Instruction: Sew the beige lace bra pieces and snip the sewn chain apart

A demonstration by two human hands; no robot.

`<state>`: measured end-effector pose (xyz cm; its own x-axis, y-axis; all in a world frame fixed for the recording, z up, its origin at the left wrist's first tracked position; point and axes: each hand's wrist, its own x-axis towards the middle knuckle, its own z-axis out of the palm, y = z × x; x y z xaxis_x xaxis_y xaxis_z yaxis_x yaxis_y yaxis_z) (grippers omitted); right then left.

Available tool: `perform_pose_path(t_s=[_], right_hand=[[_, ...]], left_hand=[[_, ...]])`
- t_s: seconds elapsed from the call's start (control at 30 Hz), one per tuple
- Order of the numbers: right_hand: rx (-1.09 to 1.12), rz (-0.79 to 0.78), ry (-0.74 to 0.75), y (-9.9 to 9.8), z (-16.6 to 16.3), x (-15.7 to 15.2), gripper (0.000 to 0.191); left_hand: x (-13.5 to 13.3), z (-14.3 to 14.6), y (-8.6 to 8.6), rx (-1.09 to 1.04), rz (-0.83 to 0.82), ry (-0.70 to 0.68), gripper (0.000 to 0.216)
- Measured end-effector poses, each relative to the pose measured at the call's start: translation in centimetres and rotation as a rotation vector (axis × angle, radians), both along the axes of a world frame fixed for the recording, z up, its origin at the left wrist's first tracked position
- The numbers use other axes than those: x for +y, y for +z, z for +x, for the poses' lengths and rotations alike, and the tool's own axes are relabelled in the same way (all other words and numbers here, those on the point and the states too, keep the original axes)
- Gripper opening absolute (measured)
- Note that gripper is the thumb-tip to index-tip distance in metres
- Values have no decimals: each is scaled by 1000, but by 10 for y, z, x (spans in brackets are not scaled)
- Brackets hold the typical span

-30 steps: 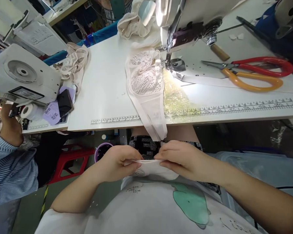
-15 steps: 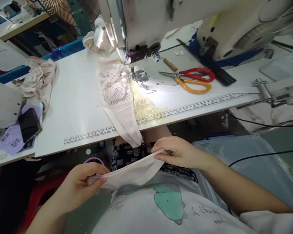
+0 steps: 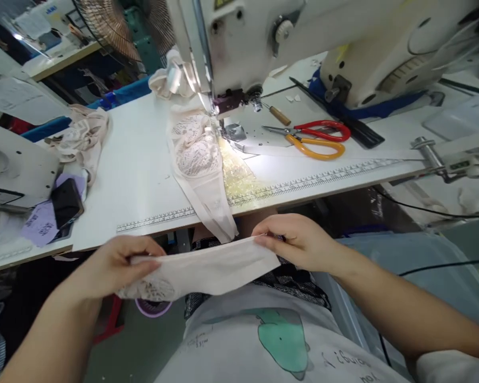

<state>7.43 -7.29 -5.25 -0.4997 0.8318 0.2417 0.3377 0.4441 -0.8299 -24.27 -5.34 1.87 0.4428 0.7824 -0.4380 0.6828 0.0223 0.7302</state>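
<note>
Above my lap, a pale bra piece point(image 3: 219, 268) is stretched between my two hands, with a smooth band and a lace cup at its left end. My left hand point(image 3: 123, 266) pinches the top edge near the lace cup. At the band's other end, my right hand point(image 3: 293, 239) grips the upper corner between thumb and fingers. Just beyond, a second pale lace bra point(image 3: 197, 157) lies by the needle of the sewing machine point(image 3: 243, 53), its band hanging over the table edge.
Scissors point(image 3: 317, 141) with red and orange handles and a wooden-handled tool point(image 3: 278, 115) lie right of the needle. A ruler strip point(image 3: 287, 187) runs along the table's front. More pale garments point(image 3: 85, 135) and a phone point(image 3: 66, 202) are at left. A clear plastic bin point(image 3: 403, 255) stands at right.
The bra piece has been raised and spread flatter, so its lace cup now shows by my left hand. My left hand moved left and up; the camera view shifted slightly.
</note>
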Motion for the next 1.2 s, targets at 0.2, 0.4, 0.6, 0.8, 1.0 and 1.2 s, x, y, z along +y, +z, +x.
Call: perform_pose_path(t_s=[0.2, 0.4, 0.6, 0.8, 1.0, 1.2], right_hand=[[-269, -50, -204, 8, -10, 65, 21], [-476, -69, -266, 12, -15, 110, 20], [-518, -87, -134, 10, -6, 117, 24], [-460, -95, -138, -4, -3, 127, 12], [-296, -186, -193, -2, -4, 128, 10], [28, -165, -204, -10, -3, 115, 3]], left_hand=[[91, 27, 35, 151, 52, -80, 14], [148, 27, 3, 117, -10, -190, 14], [154, 11, -21, 32, -49, -171, 16], [163, 4, -33, -13, -79, -209, 20], [168, -5, -38, -38, -68, -246, 26], [157, -14, -24, -52, 44, -272, 23]])
